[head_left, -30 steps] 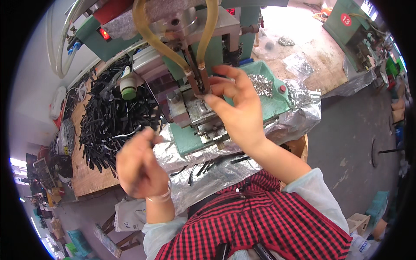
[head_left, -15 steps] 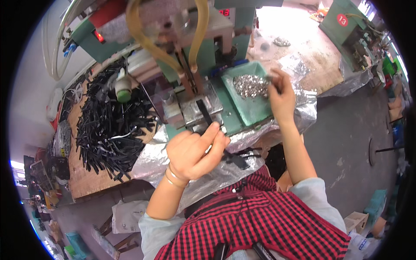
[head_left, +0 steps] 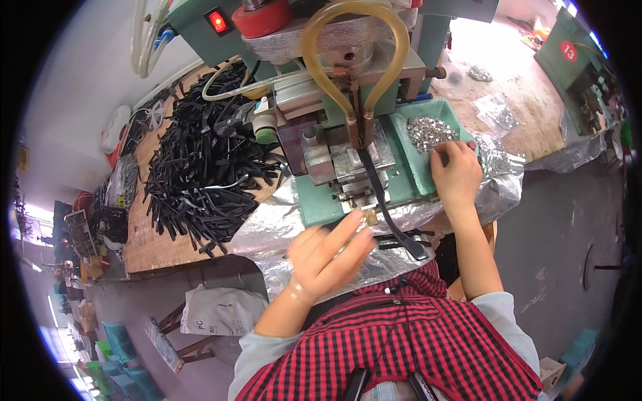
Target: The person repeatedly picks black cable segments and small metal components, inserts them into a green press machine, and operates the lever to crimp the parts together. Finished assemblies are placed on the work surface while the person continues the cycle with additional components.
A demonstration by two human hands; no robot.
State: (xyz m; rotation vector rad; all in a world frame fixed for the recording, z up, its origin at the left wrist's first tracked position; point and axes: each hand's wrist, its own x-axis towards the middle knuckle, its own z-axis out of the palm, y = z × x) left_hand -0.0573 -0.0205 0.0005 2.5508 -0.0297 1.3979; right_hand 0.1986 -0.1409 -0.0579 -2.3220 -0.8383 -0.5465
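Observation:
A long black strap (head_left: 380,190) has its upper end beneath the copper-coloured tips (head_left: 360,132) of a bench machine, and its wider end hangs over the near edge. My left hand (head_left: 328,260) is left of the strap, open, its fingers stretched out and slightly blurred, with nothing visible in them. At the near right of a green tray (head_left: 413,160), my right hand (head_left: 457,172) has its fingers bent together; whatever is between the fingertips is hidden. Small shiny metal pieces (head_left: 431,132) lie heaped in the tray, just beyond those fingers.
A large pile of black straps (head_left: 200,167) covers the wooden table on the left. Yellowish hoses (head_left: 311,50) loop above the machine. Silvery sheeting (head_left: 267,230) covers the near edge. A clear bag (head_left: 496,112) lies beyond the tray, and a white sack (head_left: 224,312) is below.
My left hand has come off the strap and down toward me, its fingers spreading. My right hand has drawn back toward the tray's near side. The whole view has shifted.

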